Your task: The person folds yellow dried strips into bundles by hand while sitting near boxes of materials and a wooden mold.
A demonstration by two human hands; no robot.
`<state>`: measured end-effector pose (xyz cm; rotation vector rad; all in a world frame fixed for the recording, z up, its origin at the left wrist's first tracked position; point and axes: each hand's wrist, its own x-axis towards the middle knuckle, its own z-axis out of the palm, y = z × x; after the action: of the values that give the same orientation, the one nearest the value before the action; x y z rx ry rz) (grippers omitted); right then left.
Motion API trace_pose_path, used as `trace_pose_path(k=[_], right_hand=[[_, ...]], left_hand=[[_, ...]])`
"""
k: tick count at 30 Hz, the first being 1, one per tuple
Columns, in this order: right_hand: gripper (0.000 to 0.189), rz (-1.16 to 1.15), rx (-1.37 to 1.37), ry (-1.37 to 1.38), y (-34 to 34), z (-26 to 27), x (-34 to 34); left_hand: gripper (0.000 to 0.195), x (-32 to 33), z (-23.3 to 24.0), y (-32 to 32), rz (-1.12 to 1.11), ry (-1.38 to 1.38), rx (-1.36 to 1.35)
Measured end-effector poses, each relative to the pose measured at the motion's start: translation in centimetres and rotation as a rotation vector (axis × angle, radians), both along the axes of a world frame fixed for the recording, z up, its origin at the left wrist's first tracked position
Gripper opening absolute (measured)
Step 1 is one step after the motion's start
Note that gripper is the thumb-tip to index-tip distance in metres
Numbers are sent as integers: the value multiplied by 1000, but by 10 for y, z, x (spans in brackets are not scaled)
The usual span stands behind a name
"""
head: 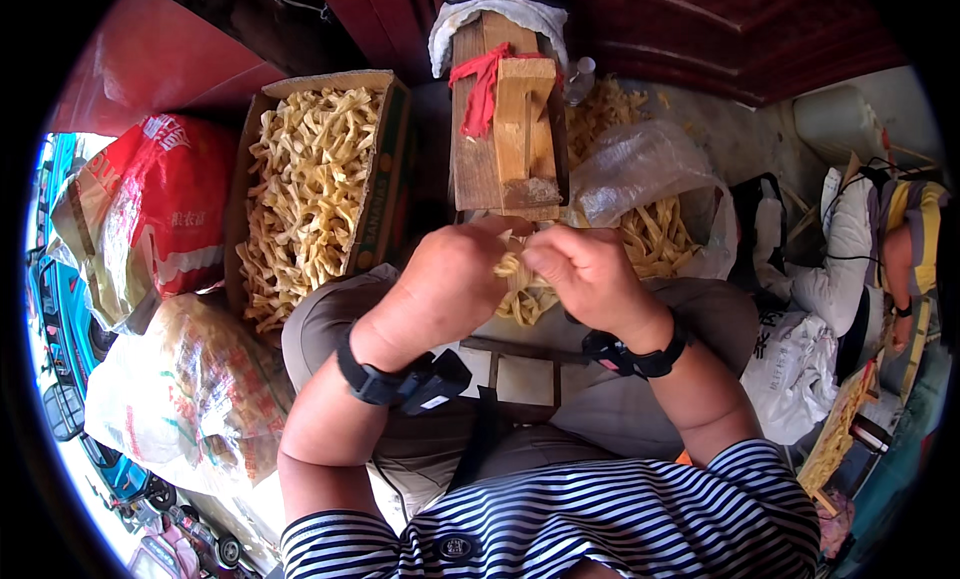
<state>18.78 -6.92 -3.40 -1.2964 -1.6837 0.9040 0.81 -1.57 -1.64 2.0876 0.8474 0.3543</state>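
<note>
Both my hands meet in front of a wooden block device point(529, 129) tied with a red cloth strip point(478, 84). My left hand point(461, 275) and my right hand point(581, 268) close around a pale yellow dried strip point(508, 264), folded or knotted between them. More such strips point(529, 305) lie just below the fingers. At the right of the device, a clear plastic bag point(652, 166) holds flat yellowish strips point(656, 238). To the left a cardboard box point(379, 181) is full of knotted pale yellow pieces point(311, 196). My fingertips are partly hidden behind the hands.
A red and white sack point(176, 204) and a white woven sack point(187, 384) stand at the left. A white plastic bag point(795, 376) lies at the right. Beyond it sits another person, whose arm point(898, 271) shows near a tray of yellow pieces point(840, 429). A dark red door point(712, 31) is behind.
</note>
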Motion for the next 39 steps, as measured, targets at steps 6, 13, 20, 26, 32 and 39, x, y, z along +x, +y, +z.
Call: trace_pose_path(k=[6,13,20,26,32,39], right_hand=[[30,67,-166,-84,3,3,1],[40,390,-708,949,-9,2,4],[40,247,-705,904,-1,4,6],[25,27,-655,522,10,16,14],[20,-289,-211,90,47,-11,29],[24,-466,-151,-271,60,-28,31]], left_hand=[[10,4,5,-2,94,-227,7],[16,-17,32,-3,408,-939,-653],[23,-18,26,5,488,-734,-538],[19,-10,20,10,442,-435,-849],[9,20,-2,42,603,-506,-753],[14,26,-51,51,652,-344,-483]])
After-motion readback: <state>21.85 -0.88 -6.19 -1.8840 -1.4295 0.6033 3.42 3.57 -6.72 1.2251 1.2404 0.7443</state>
